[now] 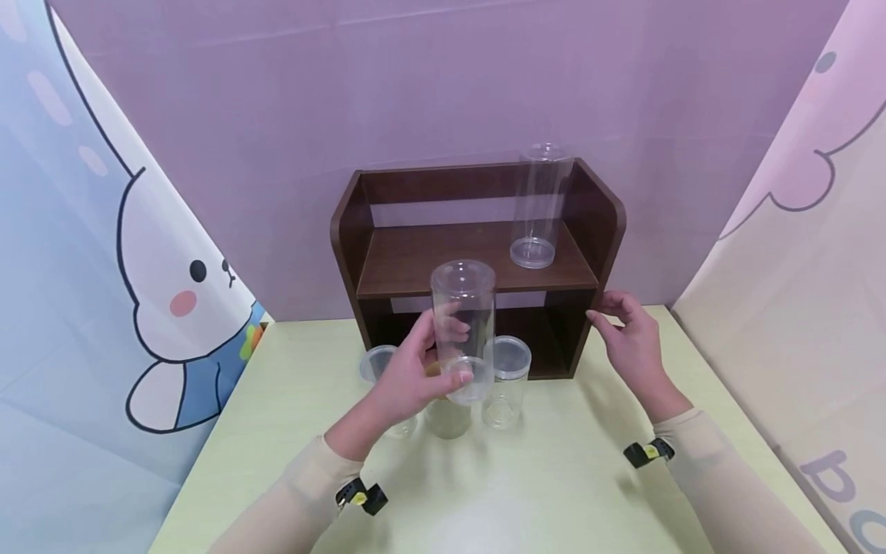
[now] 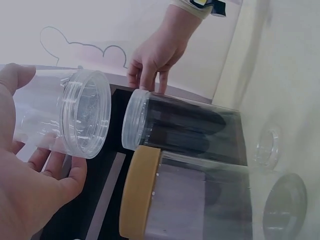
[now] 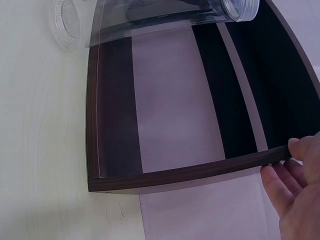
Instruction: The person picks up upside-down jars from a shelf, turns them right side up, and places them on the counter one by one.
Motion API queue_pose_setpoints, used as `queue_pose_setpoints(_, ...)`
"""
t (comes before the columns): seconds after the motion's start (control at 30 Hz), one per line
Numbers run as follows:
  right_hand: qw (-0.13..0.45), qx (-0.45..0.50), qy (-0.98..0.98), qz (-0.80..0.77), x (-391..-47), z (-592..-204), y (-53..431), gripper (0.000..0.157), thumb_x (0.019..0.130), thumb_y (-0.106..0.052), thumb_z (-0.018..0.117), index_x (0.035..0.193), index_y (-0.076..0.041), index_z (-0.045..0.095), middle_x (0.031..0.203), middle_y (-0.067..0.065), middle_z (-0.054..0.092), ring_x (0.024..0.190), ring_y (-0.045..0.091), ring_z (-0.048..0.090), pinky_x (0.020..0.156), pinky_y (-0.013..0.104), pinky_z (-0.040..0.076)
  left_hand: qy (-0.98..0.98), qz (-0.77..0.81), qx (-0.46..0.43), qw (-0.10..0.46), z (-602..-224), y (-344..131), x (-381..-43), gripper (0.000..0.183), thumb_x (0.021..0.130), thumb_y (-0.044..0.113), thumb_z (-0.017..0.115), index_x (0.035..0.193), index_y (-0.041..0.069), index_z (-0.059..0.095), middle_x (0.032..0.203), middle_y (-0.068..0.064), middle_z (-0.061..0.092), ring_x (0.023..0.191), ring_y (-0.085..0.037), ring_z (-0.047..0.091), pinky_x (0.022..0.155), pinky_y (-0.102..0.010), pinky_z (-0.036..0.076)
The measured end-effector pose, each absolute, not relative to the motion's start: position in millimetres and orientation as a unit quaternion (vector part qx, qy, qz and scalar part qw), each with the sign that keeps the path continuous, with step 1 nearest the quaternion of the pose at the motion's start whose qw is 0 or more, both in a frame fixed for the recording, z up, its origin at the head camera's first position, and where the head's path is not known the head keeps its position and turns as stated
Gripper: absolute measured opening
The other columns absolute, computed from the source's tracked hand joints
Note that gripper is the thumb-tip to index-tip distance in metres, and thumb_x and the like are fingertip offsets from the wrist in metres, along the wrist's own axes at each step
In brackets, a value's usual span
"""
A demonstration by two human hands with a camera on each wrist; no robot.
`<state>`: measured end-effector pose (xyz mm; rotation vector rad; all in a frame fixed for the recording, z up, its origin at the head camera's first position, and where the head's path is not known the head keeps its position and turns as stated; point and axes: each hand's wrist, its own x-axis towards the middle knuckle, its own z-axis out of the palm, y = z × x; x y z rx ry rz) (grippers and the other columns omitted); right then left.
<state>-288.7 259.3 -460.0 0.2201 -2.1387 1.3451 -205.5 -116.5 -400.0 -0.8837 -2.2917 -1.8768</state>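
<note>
My left hand (image 1: 408, 381) grips a tall clear plastic jar (image 1: 464, 319) and holds it upright above the table, in front of a dark brown two-tier shelf (image 1: 429, 258). Thumb and fingers wrap around its lower part. At the shelf's right side panel, my right hand (image 1: 633, 342) pinches the front edge, thumb at the front and fingers along the outer face, as the right wrist view shows. Another tall clear jar (image 1: 543, 204) stands on the upper tier, to the right.
Below the held jar, several shorter jars stand on the pale table (image 1: 547, 492): a clear-lidded jar (image 1: 505, 400) on the right, a jar with a yellow-brown lid (image 2: 139, 192), and a partly hidden jar (image 1: 378, 360) on the left. A purple cloth (image 1: 277, 154) hangs behind.
</note>
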Motion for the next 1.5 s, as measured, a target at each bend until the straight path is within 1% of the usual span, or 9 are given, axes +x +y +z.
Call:
queue_pose_setpoints(0.3,0.296,0.079,-0.802,0.512,-281.8,-451.9,252.7,0.026,0.100,0.006,0.077,0.124,0.009,0.067,0.116,0.027,0.077,0.097,-0.013,0.065,0.080,0.005,0.052,-0.749,-0.597,-0.286,0.020,-408.2,-118.1,-199.8,0.091,0.091,0.008,0.088,0.167,0.023,0.041,0.148,-0.007,0.062,0.136,-0.034,0.062,0.113,-0.058,0.053)
queue_pose_setpoints(0.43,0.320,0.087,-0.780,0.531,-266.7,-436.1,242.7,0.023,0.098,0.010,0.076,0.119,0.012,0.067,0.109,0.028,0.075,0.095,-0.008,0.067,0.079,0.007,0.053,-0.747,-0.599,-0.287,0.017,-409.3,-117.5,-198.7,0.091,0.091,0.009,0.089,0.166,0.024,0.041,0.149,-0.007,0.062,0.135,-0.038,0.062,0.113,-0.060,0.052)
queue_pose_setpoints(0.6,0.394,0.107,-0.733,0.544,-258.4,-427.4,236.3,0.013,0.096,0.016,0.074,0.107,0.018,0.067,0.095,0.011,0.071,0.085,-0.002,0.066,0.071,0.010,0.054,-0.749,-0.595,-0.290,0.017,-411.1,-116.6,-198.3,0.090,0.091,0.010,0.088,0.167,0.019,0.040,0.149,-0.010,0.062,0.135,-0.039,0.062,0.113,-0.059,0.052)
queue_pose_setpoints(0.7,0.403,0.140,-0.721,0.546,-260.4,-429.8,234.8,0.013,0.095,0.019,0.072,0.106,0.019,0.067,0.093,0.009,0.068,0.080,0.001,0.065,0.067,0.011,0.054,-0.751,-0.593,-0.292,0.017,-410.8,-116.3,-196.4,0.090,0.091,0.007,0.088,0.166,0.021,0.041,0.148,-0.009,0.062,0.136,-0.036,0.061,0.113,-0.058,0.052)
queue_pose_setpoints(0.9,0.331,0.254,-0.719,0.556,-249.6,-423.0,223.7,0.025,0.094,0.020,0.071,0.117,0.013,0.067,0.101,0.018,0.069,0.087,0.008,0.069,0.077,0.015,0.057,-0.753,-0.585,-0.301,0.010,-413.9,-114.8,-193.6,0.088,0.091,0.009,0.089,0.164,0.023,0.042,0.149,-0.010,0.062,0.137,-0.031,0.061,0.113,-0.057,0.052)
queue_pose_setpoints(1.2,0.189,0.408,-0.683,0.575,-226.8,-394.2,192.4,0.047,0.091,0.021,0.065,0.137,0.011,0.058,0.130,0.010,0.064,0.117,0.021,0.066,0.101,0.031,0.058,-0.751,-0.579,-0.317,-0.026,-422.1,-106.5,-189.2,0.089,0.088,0.010,0.091,0.163,0.022,0.044,0.147,-0.007,0.062,0.136,-0.032,0.063,0.110,-0.051,0.056)
queue_pose_setpoints(1.33,0.154,0.441,-0.666,0.581,-221.3,-386.3,182.7,0.046,0.100,0.006,0.069,0.143,0.009,0.055,0.134,0.015,0.062,0.122,0.025,0.064,0.105,0.034,0.057,-0.756,-0.572,-0.315,-0.039,-423.7,-104.7,-186.4,0.089,0.089,0.014,0.091,0.163,0.026,0.043,0.147,-0.006,0.061,0.135,-0.036,0.063,0.110,-0.050,0.056)
queue_pose_setpoints(1.4,0.142,0.449,-0.665,0.580,-218.9,-383.1,179.0,0.047,0.105,-0.009,0.073,0.145,0.007,0.055,0.136,0.017,0.061,0.122,0.026,0.064,0.106,0.033,0.056,-0.763,-0.566,-0.307,-0.049,-424.3,-104.6,-184.7,0.088,0.090,0.017,0.091,0.163,0.029,0.043,0.148,-0.003,0.060,0.134,-0.037,0.065,0.111,-0.050,0.055)
queue_pose_setpoints(1.5,0.123,0.447,-0.676,0.573,-215.2,-380.1,174.7,0.062,0.107,-0.037,0.077,0.149,0.002,0.054,0.139,0.018,0.059,0.123,0.027,0.063,0.109,0.031,0.054,-0.774,-0.555,-0.296,-0.066,-425.6,-103.7,-182.8,0.090,0.090,0.021,0.092,0.164,0.030,0.041,0.151,0.000,0.058,0.135,-0.035,0.064,0.114,-0.051,0.053)
